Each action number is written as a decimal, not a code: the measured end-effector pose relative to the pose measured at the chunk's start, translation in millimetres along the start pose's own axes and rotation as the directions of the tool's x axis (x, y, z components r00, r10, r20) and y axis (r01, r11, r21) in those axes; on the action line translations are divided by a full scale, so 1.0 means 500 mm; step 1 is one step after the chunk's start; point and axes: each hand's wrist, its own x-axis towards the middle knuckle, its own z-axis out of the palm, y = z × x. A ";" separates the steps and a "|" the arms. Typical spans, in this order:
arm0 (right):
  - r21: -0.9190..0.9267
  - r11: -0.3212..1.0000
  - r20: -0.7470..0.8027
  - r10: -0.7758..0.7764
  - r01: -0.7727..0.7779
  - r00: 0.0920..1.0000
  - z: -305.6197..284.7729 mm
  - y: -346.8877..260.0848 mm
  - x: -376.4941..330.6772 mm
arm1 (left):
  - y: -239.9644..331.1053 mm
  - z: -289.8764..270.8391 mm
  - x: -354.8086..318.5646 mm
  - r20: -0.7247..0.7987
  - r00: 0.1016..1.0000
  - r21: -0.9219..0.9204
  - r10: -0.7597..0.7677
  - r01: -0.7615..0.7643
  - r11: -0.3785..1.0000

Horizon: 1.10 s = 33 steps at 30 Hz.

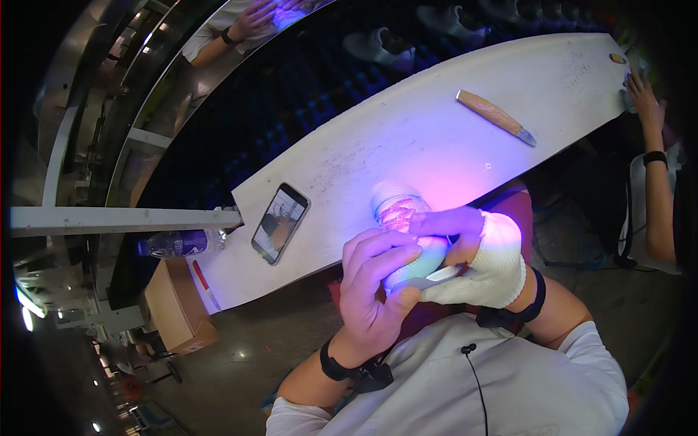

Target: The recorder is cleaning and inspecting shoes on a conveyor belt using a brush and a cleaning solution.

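Observation:
A light-coloured shoe (396,200) with laces sits between my two hands, tinted pink and violet by a strong light. Its toe points away from me over the near edge of the white table (349,167). My bare left hand (374,280) is closed round the shoe's left side, its fingers bent over it. On the other side my right hand (483,254), in a white knitted glove with bare fingers showing, grips the shoe too, the fingers lying near the laces. Part of the shoe is hidden behind my fingers.
A wooden-handled knife (494,116) lies farther along the table. To the left are a phone (281,223), a red pen (205,285), a plastic bottle (183,244) and a cardboard box (174,309). Several shoes (378,49) stand beyond the table. A co-worker's hand (646,98) reaches in at the right.

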 end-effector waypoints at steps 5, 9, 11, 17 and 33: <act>-0.193 0.975 -0.114 -0.133 0.110 0.984 0.048 0.087 -0.022 | 0.001 -0.006 -0.024 -0.160 0.977 -0.204 -0.143 0.109 0.973; -0.277 0.942 -0.031 -0.207 0.191 0.978 0.072 0.105 -0.014 | 0.016 -0.090 0.001 0.024 0.973 -0.143 -0.228 0.229 0.963; -0.270 0.933 -0.021 -0.253 0.238 0.967 0.083 0.109 -0.007 | 0.009 -0.115 0.025 0.137 0.975 0.009 -0.173 0.173 0.985; -0.361 0.893 0.114 -0.246 0.270 0.963 0.083 0.136 -0.004 | -0.023 -0.129 0.008 0.203 0.974 0.123 -0.099 0.075 0.990; -0.289 0.897 0.143 -0.303 0.333 0.942 0.168 0.164 0.010 | -0.032 -0.143 -0.010 0.086 0.707 0.491 -0.702 0.583 0.647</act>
